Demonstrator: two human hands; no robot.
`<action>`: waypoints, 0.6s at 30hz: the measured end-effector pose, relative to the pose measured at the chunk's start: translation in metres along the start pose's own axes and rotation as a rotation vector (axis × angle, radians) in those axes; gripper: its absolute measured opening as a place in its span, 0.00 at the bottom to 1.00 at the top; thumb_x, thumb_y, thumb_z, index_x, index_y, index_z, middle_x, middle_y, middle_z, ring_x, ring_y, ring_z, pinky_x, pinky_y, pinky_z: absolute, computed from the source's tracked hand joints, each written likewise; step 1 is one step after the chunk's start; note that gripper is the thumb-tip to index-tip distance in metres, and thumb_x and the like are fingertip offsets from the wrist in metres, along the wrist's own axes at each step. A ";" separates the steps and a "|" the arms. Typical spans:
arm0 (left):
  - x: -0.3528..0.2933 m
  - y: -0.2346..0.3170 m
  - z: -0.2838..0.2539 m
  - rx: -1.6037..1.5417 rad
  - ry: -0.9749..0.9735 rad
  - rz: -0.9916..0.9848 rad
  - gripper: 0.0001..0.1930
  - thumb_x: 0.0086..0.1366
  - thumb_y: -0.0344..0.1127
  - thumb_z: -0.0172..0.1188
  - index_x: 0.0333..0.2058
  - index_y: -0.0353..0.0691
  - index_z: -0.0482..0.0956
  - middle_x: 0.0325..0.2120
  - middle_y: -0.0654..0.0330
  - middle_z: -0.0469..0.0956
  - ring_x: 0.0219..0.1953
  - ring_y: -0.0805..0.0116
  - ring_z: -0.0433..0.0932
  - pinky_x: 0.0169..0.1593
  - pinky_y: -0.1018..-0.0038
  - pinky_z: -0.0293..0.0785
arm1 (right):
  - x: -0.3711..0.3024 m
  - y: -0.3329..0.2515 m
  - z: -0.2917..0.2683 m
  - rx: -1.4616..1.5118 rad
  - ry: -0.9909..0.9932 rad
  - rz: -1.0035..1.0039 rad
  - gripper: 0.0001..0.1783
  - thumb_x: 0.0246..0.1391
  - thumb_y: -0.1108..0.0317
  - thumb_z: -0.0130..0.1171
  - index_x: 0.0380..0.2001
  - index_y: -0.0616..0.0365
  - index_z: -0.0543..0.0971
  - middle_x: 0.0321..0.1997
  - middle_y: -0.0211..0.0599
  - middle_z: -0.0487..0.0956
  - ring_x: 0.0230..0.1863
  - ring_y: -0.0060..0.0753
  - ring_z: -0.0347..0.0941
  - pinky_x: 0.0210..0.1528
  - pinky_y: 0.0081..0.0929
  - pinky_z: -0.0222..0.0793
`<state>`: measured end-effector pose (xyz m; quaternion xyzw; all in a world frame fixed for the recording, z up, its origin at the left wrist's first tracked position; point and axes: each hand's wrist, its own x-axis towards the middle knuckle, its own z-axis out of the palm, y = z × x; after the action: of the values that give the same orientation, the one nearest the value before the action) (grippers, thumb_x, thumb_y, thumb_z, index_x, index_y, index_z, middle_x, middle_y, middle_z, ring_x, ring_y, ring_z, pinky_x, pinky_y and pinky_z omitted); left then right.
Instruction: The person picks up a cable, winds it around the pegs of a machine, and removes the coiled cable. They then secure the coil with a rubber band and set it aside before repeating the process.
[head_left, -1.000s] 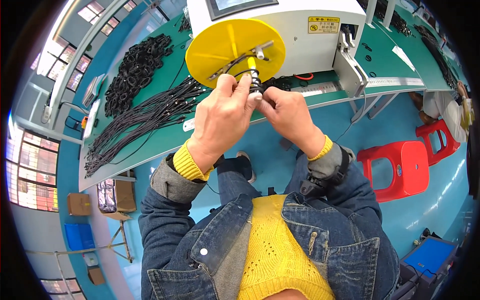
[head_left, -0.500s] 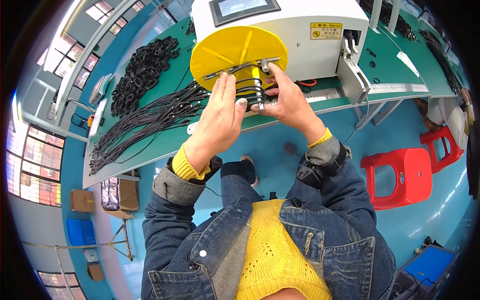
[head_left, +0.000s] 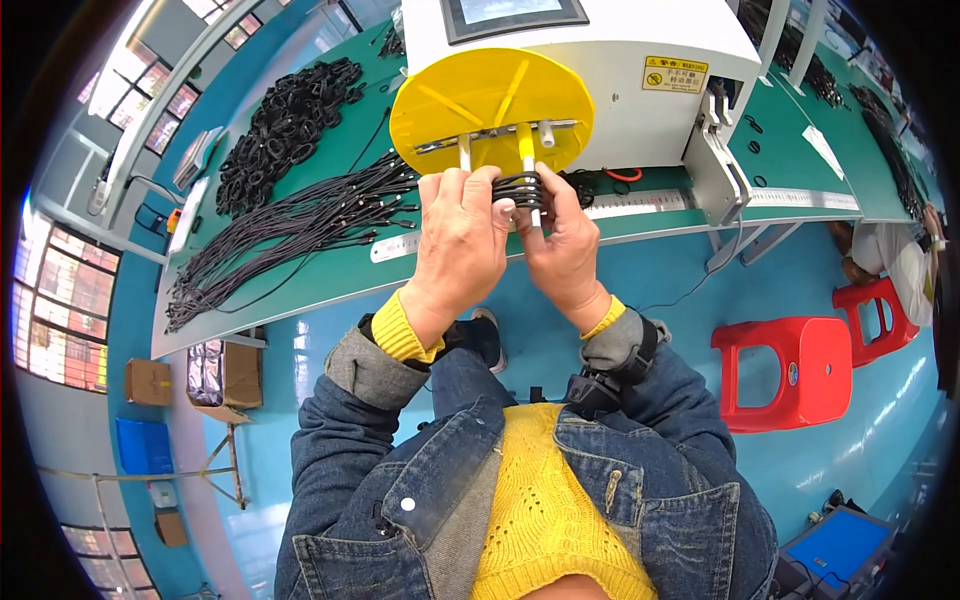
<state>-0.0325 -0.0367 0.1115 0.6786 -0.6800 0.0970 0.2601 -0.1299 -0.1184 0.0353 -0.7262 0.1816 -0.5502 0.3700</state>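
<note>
Black cable coil (head_left: pixel 518 190) is hanging out by the near edge of the green tabletop (head_left: pixel 345 275), with both hands on it. From the left: a heap of black loops (head_left: pixel 285 130) is lying toward the tabletop's left edge, and a bundle of black cables (head_left: pixel 290 240) is fanning out to the near left corner. Next, the left hand (head_left: pixel 457 245) is pinching the coil's left end between thumb and fingers. A yellow disc (head_left: pixel 480 100) is tilting just above, its yellow-based peg (head_left: pixel 526 145) poking out below the loops. Then the right hand (head_left: pixel 563 255) is clamping the coil's right end. A white machine (head_left: pixel 640 130) is standing behind, a steel ruler (head_left: pixel 640 203) is running along the near edge, and a red stool (head_left: pixel 815 375) is sitting on the floor further right
</note>
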 end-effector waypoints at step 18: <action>-0.026 0.030 -0.005 -0.014 -0.008 0.032 0.09 0.59 0.33 0.51 0.32 0.35 0.64 0.27 0.47 0.70 0.27 0.48 0.73 0.28 0.61 0.70 | -0.014 -0.041 -0.013 -0.171 0.027 0.109 0.12 0.48 0.72 0.54 0.34 0.63 0.64 0.23 0.54 0.73 0.27 0.60 0.71 0.27 0.44 0.66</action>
<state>-0.0622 -0.0100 0.1100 0.6662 -0.6925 0.0934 0.2605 -0.1527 -0.0858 0.0578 -0.7367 0.2723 -0.5216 0.3334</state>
